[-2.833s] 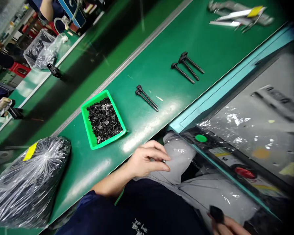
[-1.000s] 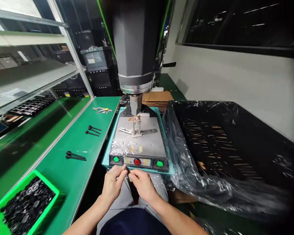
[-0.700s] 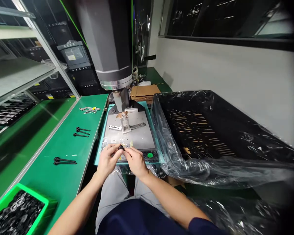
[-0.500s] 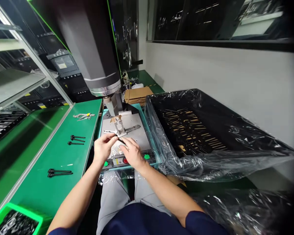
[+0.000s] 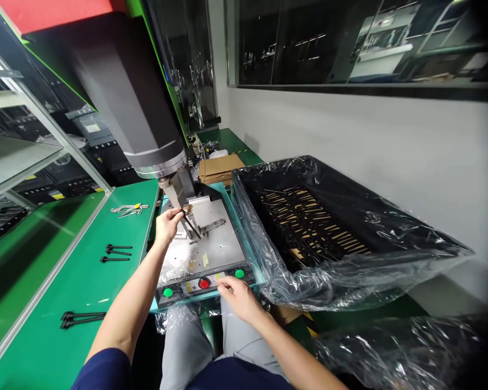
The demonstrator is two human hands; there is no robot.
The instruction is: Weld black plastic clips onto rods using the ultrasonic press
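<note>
My left hand (image 5: pixel 168 225) is raised beside the metal fixture under the press head, its thumb and fingers pinched on the upper end of a thin black rod (image 5: pixel 192 226). The rod slants down toward the foot of the fixture (image 5: pixel 190 210); whether it touches the fixture I cannot tell. Above stands the press's metal horn (image 5: pixel 169 190). My right hand (image 5: pixel 241 297) hovers at the front edge of the machine base (image 5: pixel 223 244), near the red button (image 5: pixel 204 283) and a green button (image 5: pixel 239 274). Its fingers are loosely bent and apart, with nothing visible in them.
On the green bench (image 5: pixel 85 276) at left lie several black bolt-like rods (image 5: pixel 116 259) and metal pliers (image 5: pixel 129 208). A large plastic-lined tray (image 5: pixel 264 244) with many dark thin parts stands at right. Stacked cardboard (image 5: pixel 219 167) sits behind the base.
My right hand has left the fixture and moved down to the front panel. My left hand has risen with the black rod, which now slants steeply. The camera view has shifted.
</note>
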